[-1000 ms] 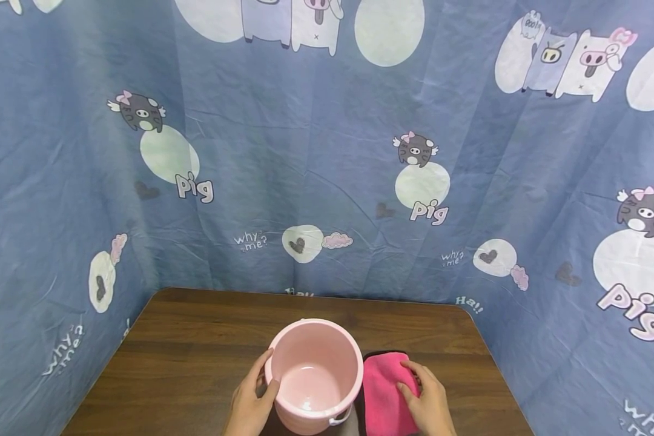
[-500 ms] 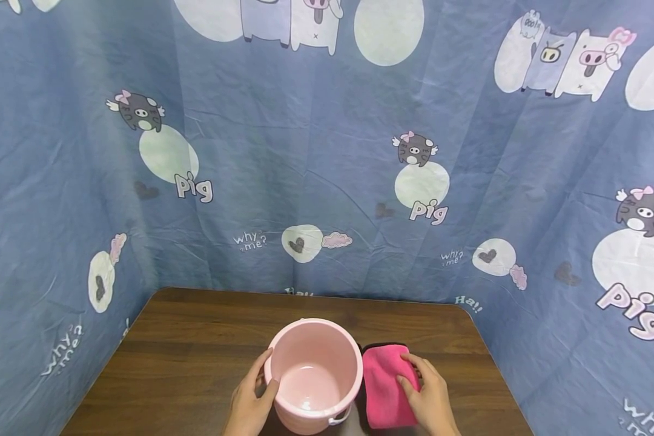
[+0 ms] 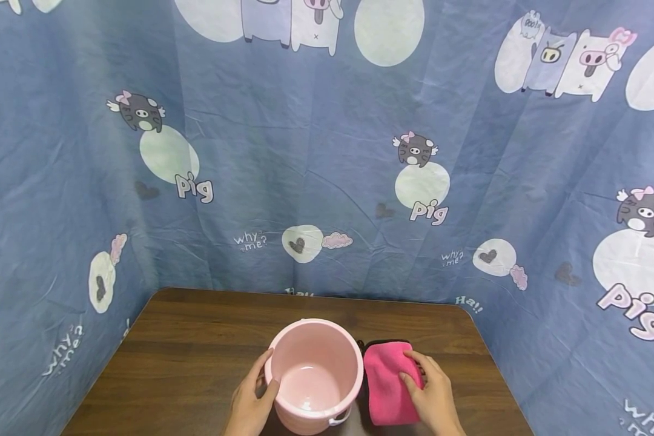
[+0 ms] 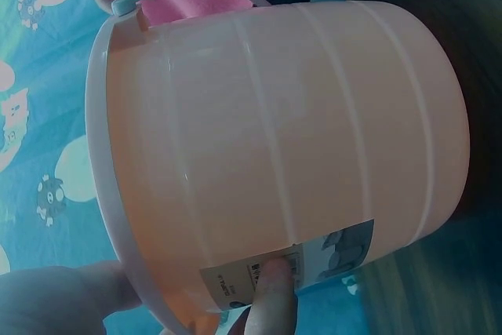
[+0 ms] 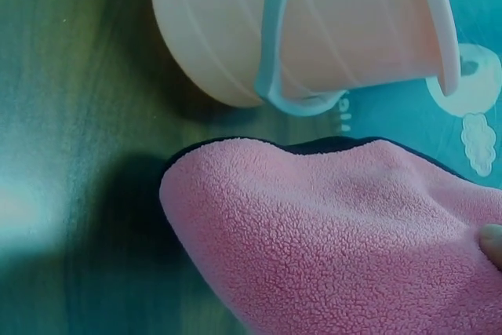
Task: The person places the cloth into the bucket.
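A light pink bucket (image 3: 313, 369) with a thin carry handle stands upright on the brown wooden table (image 3: 207, 339) in the head view. My left hand (image 3: 253, 396) grips its left side at the rim, thumb over the edge. In the left wrist view a fingertip presses a printed label (image 4: 290, 264) on the bucket's wall. Right of the bucket, my right hand (image 3: 430, 393) pinches the right edge of a fluffy bright pink cloth (image 3: 389, 381) with a dark backing. The right wrist view shows the cloth (image 5: 329, 233) raised over the table, with a shadow beneath.
A blue curtain (image 3: 327, 163) printed with cartoon pigs hangs behind the table and along both sides. The table's back edge (image 3: 305, 296) runs close to it. Bare wood (image 3: 158, 363) extends left of the bucket.
The pink cloth has moved away from the viewer and slightly right, so its near edge now shows. My right hand has shifted slightly right with it. The bucket and left hand stay still.
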A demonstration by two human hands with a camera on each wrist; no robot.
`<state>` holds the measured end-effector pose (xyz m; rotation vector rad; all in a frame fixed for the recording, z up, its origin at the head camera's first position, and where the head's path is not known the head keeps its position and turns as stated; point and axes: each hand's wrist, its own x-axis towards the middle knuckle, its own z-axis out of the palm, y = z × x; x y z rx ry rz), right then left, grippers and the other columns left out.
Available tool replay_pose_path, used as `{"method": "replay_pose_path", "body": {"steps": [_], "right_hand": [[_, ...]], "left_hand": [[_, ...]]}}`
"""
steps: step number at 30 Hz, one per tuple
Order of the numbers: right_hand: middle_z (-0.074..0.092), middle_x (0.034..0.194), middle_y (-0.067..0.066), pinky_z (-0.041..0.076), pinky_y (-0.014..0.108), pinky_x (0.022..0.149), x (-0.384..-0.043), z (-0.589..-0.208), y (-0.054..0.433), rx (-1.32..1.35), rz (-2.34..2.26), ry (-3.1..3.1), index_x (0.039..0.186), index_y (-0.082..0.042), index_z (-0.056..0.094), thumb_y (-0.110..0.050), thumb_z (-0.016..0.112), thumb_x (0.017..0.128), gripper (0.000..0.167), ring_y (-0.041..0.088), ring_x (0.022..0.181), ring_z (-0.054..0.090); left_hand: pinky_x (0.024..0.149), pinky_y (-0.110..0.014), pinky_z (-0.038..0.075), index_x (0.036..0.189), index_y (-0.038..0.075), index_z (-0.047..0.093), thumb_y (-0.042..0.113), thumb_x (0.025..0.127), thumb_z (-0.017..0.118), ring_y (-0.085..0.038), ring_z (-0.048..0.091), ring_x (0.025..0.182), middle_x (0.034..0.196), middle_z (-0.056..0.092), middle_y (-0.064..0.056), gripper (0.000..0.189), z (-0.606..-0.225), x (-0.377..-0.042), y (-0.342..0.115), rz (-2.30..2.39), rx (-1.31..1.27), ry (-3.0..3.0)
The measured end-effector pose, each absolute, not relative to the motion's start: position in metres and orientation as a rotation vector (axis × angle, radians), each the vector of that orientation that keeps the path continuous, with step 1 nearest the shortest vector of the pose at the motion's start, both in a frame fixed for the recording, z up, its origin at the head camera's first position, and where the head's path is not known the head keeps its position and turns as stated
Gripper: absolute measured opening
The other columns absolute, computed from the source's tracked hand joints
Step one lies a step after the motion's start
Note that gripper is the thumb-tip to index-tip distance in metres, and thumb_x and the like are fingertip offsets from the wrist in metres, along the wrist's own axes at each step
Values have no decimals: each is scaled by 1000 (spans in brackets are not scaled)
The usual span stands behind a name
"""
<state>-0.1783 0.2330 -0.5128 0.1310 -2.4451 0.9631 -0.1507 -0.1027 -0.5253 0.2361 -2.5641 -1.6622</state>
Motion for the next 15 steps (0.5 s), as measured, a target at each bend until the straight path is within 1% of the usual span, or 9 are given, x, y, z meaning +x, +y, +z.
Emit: {"method": "replay_pose_path", "body": {"steps": [7,15], "right_hand": [[71,96,-3,54,18,66,-177,-506,233,145,963,-2428,113,-14,73,4,84,74,45,-3,80,58],[71,94,-3,50,8,67,-176,-498,231,208,978,-2355,112,-10,73,6,84,71,45,-4,79,59]], "left_hand": [[101,-69,46,150,20,46,17,95,61,-42,62,122,142,57,-23,57,-524,-150,-102,-1652,241,-2570],[101,-68,47,150,21,45,16,95,61,-43,62,123,144,56,-24,57,-525,-150,-102,-1658,237,-2567]]}}
